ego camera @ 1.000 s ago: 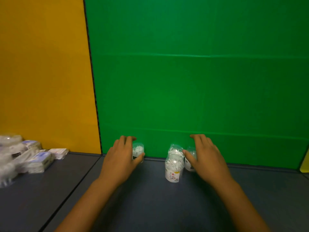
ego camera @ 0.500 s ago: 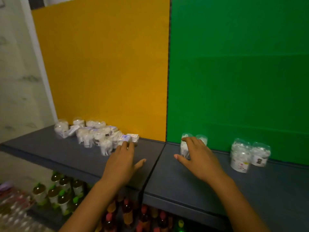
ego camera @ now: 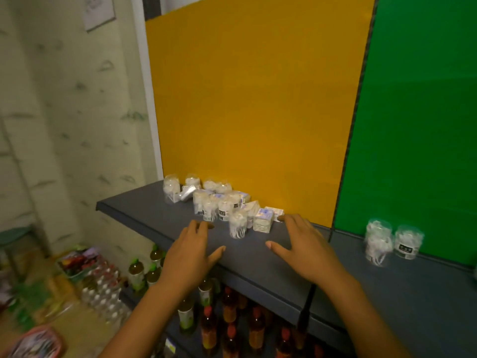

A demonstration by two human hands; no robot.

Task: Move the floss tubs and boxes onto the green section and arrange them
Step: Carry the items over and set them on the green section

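Note:
A cluster of clear floss tubs (ego camera: 222, 205) and small white boxes (ego camera: 263, 219) sits on the grey shelf (ego camera: 144, 210) before the yellow panel (ego camera: 255, 104). One tub (ego camera: 238, 224) stands nearest, between my two hands. My left hand (ego camera: 191, 251) hovers open over the shelf's front, just left of that tub. My right hand (ego camera: 304, 244) is open too, its fingertips close to the boxes. Two floss tubs (ego camera: 392, 241) stand on the shelf in front of the green section (ego camera: 418, 125), to the right of my right hand.
Below the shelf stand rows of drink bottles (ego camera: 209, 329) with red and green caps. Packaged goods and water bottles (ego camera: 100, 288) lie on the floor at left. A pale wall (ego camera: 69, 112) closes the left side. The shelf's front edge runs diagonally under my wrists.
The view has swung left from the green section to the yellow one. My right hand left the tubs by the green panel, and both hands now hover open at the cluster.

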